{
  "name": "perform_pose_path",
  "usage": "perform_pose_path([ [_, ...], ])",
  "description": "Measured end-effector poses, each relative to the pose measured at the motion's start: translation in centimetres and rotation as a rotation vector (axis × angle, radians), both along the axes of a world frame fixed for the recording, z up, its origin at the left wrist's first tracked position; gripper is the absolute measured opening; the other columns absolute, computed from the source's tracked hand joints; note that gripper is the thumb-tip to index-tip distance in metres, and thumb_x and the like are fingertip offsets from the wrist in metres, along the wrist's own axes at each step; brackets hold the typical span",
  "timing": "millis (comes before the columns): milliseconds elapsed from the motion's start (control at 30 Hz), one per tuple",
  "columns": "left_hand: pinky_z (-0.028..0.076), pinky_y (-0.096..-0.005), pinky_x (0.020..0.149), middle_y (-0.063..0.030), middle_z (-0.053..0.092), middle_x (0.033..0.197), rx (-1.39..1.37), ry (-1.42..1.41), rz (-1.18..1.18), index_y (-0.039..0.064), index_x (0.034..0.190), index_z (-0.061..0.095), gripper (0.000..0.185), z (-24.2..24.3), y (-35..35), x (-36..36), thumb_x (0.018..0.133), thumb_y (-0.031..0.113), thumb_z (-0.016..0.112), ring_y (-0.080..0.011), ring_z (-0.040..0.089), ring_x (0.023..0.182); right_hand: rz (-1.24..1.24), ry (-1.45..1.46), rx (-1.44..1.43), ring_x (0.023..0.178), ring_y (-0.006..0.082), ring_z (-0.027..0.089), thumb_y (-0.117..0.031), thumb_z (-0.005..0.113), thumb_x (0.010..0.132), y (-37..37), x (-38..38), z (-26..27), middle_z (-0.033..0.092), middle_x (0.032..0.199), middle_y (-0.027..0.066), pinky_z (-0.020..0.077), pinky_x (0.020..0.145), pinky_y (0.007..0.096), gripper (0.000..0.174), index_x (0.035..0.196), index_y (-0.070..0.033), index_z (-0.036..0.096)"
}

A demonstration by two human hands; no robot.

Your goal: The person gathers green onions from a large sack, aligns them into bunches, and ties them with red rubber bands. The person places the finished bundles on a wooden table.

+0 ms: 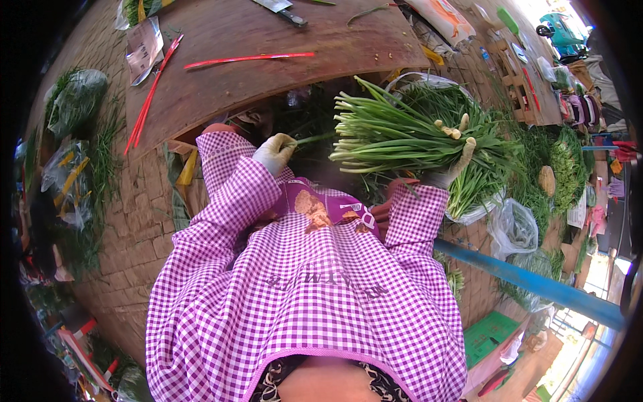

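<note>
My left hand (275, 153), in a whitish glove with yellowed fingers, pinches a thin green stalk (316, 137) over the dark space by the table's edge. To its right, my right hand (461, 160), gloved too, grips a thick bunch of long, chive-like green stalks (387, 133). The pale cut ends of the bunch point left and its leaves spread to the right. Beneath and behind the bunch, more greens (467, 193) lie in a clear plastic bag. Part of my right hand is hidden by the stalks.
A wooden table (341, 35) ahead bears red ties (248, 60) and a knife (289, 16). Bagged greens (78, 100) lie on the brick floor at left. On the right are a blue bar (527, 276), an empty-looking plastic bag (512, 228) and heaps of greens (567, 171).
</note>
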State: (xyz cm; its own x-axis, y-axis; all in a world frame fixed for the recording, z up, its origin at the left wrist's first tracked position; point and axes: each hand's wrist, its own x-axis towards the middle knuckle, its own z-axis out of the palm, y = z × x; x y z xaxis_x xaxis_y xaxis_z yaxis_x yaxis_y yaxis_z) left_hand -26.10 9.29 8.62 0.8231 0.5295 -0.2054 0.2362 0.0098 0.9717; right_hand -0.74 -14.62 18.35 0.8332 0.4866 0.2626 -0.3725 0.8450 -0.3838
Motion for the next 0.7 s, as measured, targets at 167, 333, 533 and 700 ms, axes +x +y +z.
perform_pose_path([
  [167,0.044,-0.0309,0.091,-0.0059,0.061,0.111,0.783,-0.208,0.011,0.007,0.112,0.057,0.029,3.0,-3.5,2.3,0.087,0.020,0.067,-0.0152,0.053,0.108,0.052,0.006,-0.016,0.085,0.0222,0.063,-0.031,0.053,0.094,1.5,-1.0,0.5,0.067,0.088,0.0083,0.0387,0.103,0.0439,0.051,0.136,-0.005,0.040],
  [333,0.037,-0.0392,0.102,-0.0167,0.059,0.114,0.127,-0.095,-0.028,0.007,0.128,0.052,0.060,6.9,-3.7,4.1,0.075,0.028,0.073,-0.0331,0.051,0.114,0.114,0.036,0.050,0.088,0.0206,0.062,-0.033,0.048,0.096,2.6,-1.9,0.7,0.066,0.090,0.0065,0.0383,0.104,0.0439,0.050,0.136,-0.005,0.039],
  [533,0.034,-0.0411,0.104,-0.0129,0.053,0.126,0.906,-0.240,-0.191,0.012,0.116,0.062,0.047,9.3,-3.0,4.5,0.071,0.021,0.075,-0.0331,0.044,0.122,0.069,0.029,-0.028,0.087,0.0193,0.062,-0.033,0.046,0.097,2.9,-1.6,0.6,0.066,0.090,0.0056,0.0380,0.104,0.0435,0.049,0.135,-0.003,0.040],
  [700,0.037,-0.0419,0.101,-0.0119,0.058,0.119,1.044,-0.195,-0.065,0.011,0.110,0.064,0.040,9.7,-4.6,6.1,0.071,0.020,0.073,-0.0330,0.047,0.118,0.100,0.080,-0.021,0.087,0.0196,0.062,-0.034,0.046,0.097,4.1,-2.0,0.2,0.065,0.090,0.0053,0.0387,0.102,0.0437,0.048,0.134,-0.004,0.042],
])
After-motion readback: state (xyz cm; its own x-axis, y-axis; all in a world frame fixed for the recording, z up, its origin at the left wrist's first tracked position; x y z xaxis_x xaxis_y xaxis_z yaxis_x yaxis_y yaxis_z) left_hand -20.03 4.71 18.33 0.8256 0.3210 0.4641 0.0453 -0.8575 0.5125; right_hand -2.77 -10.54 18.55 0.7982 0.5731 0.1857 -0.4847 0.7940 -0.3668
